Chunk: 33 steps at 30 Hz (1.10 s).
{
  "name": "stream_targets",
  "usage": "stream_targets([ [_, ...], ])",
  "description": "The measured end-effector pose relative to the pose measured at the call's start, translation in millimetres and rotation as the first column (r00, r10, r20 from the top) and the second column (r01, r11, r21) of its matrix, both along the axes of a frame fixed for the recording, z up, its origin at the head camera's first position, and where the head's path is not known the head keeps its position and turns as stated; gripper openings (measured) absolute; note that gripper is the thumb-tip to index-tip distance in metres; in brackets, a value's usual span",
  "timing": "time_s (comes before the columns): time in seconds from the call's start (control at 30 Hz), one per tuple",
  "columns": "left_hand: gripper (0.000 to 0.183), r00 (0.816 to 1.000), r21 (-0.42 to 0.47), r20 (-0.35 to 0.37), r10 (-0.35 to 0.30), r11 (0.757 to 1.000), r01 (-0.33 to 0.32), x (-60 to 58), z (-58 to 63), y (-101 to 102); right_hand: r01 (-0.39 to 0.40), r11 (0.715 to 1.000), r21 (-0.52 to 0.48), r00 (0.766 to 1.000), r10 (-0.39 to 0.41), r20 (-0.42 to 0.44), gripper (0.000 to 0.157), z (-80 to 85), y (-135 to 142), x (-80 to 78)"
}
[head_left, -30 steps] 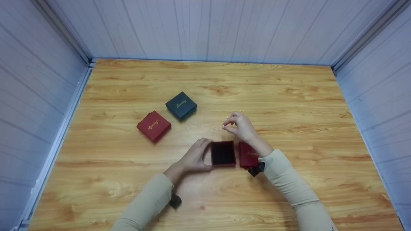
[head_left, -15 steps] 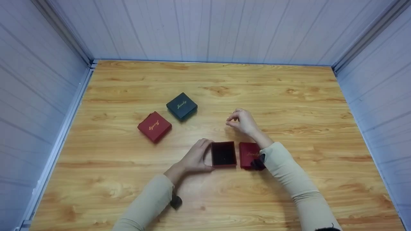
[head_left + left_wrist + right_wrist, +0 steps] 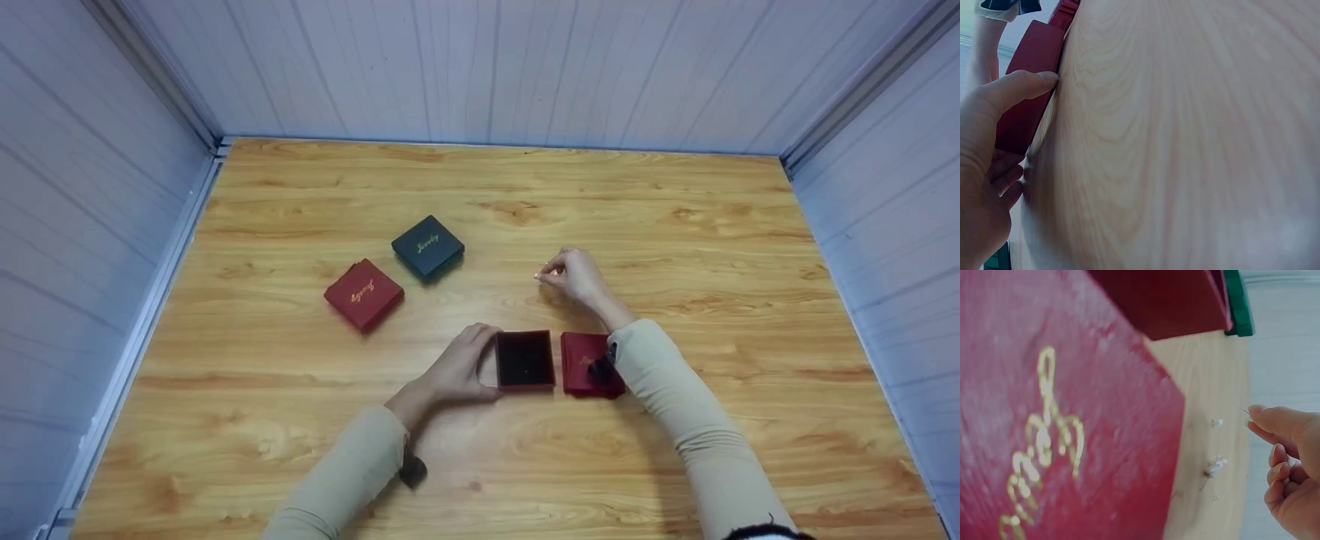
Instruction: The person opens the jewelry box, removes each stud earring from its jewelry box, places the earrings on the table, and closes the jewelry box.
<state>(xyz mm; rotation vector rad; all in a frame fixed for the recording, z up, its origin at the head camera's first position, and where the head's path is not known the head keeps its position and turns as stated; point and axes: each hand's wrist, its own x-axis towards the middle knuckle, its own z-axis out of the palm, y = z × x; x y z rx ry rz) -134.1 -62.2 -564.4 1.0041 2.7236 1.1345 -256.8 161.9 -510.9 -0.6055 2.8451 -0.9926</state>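
Note:
In the head view my left hand (image 3: 459, 367) grips the left side of a lidless red jewelry box (image 3: 525, 388) with a black insert; a tiny light speck shows in the insert. The left wrist view has my thumb on one red wall of that box and my fingers at its far side. My right hand (image 3: 581, 279) is above the table beyond the box, thumb and index finger pinching a small stud earring (image 3: 1243, 410), its thin post sticking out. Below that hand, small shiny jewelry pieces (image 3: 1216, 467) lie on the table in the right wrist view.
Right of the box lies a red lid (image 3: 579, 367) with gold lettering, partly under the right wrist's camera. A closed red box (image 3: 364, 295) and a dark green box (image 3: 428, 247) stand to the left and back. Panel walls (image 3: 480, 71) enclose the wooden table (image 3: 300, 450).
My right hand has drawn back slightly up and to the right, uncovering more of the red lid. The left hand stays on the box.

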Motion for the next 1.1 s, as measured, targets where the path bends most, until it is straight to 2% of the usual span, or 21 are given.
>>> stream_targets([
  [0.27, 0.088, 1.0, 0.007, -0.004, -0.003, 1.0, 0.003, -0.4, 0.5, 1, 0.015, 0.998, 0.053, 0.999, -0.017, 0.038, 0.014, -5.0, 3, -6.8],
  [0.57, 0.089, 1.0, -0.029, 0.019, 0.004, 1.0, -0.003, 1.6, 3.3, 0, 0.018, 0.997, 0.072, 0.997, -0.023, 0.075, 0.011, -8.9, 4, -13.6],
  [0.73, 0.087, 1.0, -0.027, 0.009, 0.007, 1.0, -0.007, 1.5, 2.9, 0, 0.023, 0.997, 0.078, 0.995, -0.03, 0.097, 0.011, -11.6, 4, -16.2],
  [1.1, 0.088, 1.0, -0.023, 0.025, 0.008, 1.0, -0.008, 1.6, 4.1, 0, 0.048, 0.993, 0.106, 0.994, -0.058, 0.095, 0.013, -11.4, 2, -17.2],
])
